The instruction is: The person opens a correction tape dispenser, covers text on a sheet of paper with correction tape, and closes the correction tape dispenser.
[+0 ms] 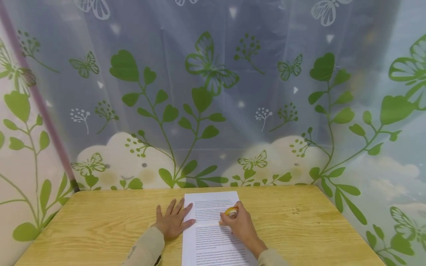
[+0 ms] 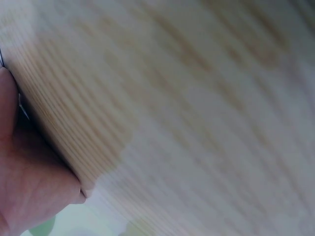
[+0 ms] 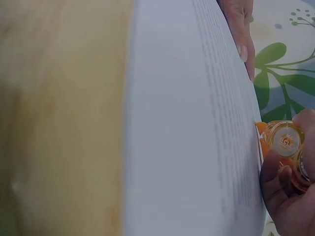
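A white sheet of paper (image 1: 213,236) with printed lines of text lies on the wooden table. My left hand (image 1: 173,221) rests flat with its fingers spread, the fingertips on the sheet's left edge. In my right hand (image 1: 244,227) I grip an orange, see-through correction tape (image 1: 231,211), its tip down at the paper among the text. The right wrist view shows the round reels of the correction tape (image 3: 286,141) between thumb and fingers. A white band crosses the page left of the tip; whether it is tape, I cannot tell. The left wrist view catches only part of the left hand (image 2: 34,172).
The light wooden table (image 1: 299,229) stretches to both sides of the sheet. Behind its far edge hangs a curtain (image 1: 213,111) printed with green leaves, butterflies and clouds. Small marks (image 1: 295,211) show on the tabletop at the right.
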Motion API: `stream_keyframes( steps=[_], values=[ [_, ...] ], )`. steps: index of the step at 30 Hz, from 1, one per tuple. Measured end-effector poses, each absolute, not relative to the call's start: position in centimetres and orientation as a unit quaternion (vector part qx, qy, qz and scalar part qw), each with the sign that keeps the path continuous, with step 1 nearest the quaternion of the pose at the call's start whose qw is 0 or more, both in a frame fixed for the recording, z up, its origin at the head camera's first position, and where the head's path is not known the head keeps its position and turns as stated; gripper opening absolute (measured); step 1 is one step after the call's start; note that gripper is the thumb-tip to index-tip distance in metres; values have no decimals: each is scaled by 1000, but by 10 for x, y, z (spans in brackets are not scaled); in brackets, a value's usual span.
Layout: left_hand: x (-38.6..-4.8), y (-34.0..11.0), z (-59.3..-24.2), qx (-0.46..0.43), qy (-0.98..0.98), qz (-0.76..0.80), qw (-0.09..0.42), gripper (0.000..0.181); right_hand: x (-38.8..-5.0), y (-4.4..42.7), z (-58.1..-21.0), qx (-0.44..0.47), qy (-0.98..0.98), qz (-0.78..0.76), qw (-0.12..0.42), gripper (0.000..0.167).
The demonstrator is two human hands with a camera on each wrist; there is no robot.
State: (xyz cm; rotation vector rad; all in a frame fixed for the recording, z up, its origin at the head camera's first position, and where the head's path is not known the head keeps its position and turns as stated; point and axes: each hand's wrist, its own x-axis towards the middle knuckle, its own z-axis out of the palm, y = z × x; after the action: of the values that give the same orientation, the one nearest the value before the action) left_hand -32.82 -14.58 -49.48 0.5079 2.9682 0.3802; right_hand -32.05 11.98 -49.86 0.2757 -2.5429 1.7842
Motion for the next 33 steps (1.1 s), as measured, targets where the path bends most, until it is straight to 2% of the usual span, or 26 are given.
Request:
stream_keyframes(
  steps=[19,27,33],
  values=[
    [-325,-147,-499,166,976,129,57,70,-319,155,-496,66,-856,511,46,40],
    [-324,-146,-493,166,976,130,52,67,-322,164,-495,48,-855,515,36,41],
    [-337,-149,-511,171,976,132,42,71,-323,169,-497,47,-844,532,37,41]
  ],
)
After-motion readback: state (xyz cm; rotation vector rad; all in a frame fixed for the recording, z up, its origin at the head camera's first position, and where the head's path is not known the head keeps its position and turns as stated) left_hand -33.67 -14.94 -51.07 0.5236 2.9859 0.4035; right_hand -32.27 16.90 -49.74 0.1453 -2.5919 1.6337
